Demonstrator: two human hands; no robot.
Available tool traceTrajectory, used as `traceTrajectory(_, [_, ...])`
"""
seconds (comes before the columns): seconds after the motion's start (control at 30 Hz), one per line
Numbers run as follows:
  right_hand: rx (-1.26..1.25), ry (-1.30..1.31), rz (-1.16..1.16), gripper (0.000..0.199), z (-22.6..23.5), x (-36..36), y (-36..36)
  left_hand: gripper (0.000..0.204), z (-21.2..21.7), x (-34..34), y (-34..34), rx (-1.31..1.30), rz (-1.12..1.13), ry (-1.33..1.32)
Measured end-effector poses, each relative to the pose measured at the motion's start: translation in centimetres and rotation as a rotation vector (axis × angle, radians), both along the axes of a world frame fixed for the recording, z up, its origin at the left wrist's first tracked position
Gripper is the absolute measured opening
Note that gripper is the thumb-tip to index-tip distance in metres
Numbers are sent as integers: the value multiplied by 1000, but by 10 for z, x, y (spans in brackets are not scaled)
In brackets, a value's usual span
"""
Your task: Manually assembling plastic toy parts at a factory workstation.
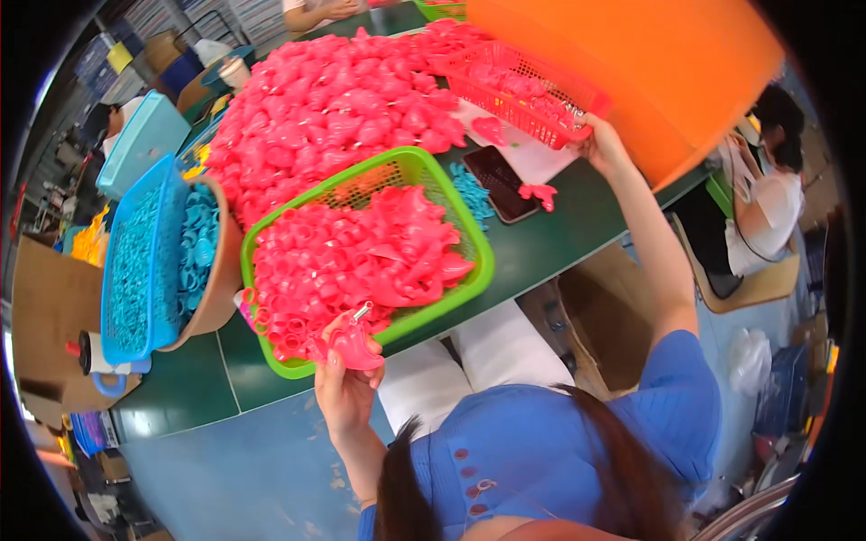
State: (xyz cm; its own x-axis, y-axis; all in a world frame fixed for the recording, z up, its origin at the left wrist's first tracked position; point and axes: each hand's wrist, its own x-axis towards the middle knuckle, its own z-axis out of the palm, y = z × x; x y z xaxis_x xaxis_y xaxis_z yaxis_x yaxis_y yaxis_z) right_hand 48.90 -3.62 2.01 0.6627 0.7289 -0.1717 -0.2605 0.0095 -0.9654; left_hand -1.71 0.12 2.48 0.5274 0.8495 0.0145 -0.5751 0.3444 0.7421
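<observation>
Over the near edge of a green basket (483, 261), my left hand (343, 392) is closed on a pink plastic part (354, 348) with a small silvery piece (363, 311) sticking up from it. That basket holds many glossy pink plastic parts (361, 243), some of them ring-shaped. My right hand (597, 144) is stretched far to the right, at the end of a red mesh basket (505, 106). Its fingers are bent together near small shiny bits (570, 115) there; what they pinch, if anything, is too small to make out.
A big heap of pink parts (334, 108) covers the far table (532, 248). A phone (501, 185) and small blue pieces (471, 194) lie beside the green basket. Blue baskets (135, 270) and a brown tub (225, 261) stand left. An orange bin (649, 72) rises right. Other people sit nearby.
</observation>
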Motion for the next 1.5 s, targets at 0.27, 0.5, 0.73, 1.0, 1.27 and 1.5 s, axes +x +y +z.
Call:
traceTrajectory(0.27, [20, -57, -246, 19, -37, -5, -63, 39, 1, 11, -17, 18, -23, 28])
traceTrajectory(0.5, [30, -101, -256, 18, -31, -4, -59, 38, 3, 12, -15, 21, -27, 39])
traceTrajectory(0.73, [161, -155, -226, 22, -18, -22, -10, 34, 7, 7, -8, 14, 6, 25])
traceTrajectory(1.0, [76, 6, -281, 17, -33, -22, -56, 35, 4, -2, -5, 18, 13, 38])
traceTrajectory(1.27, [11, -28, -338, 17, -52, -1, -80, 35, 7, 14, -1, 27, -47, 51])
traceTrajectory(1.5, [0, -10, -357, 19, -65, 6, -68, 35, 1, 5, -2, -3, 27, 71])
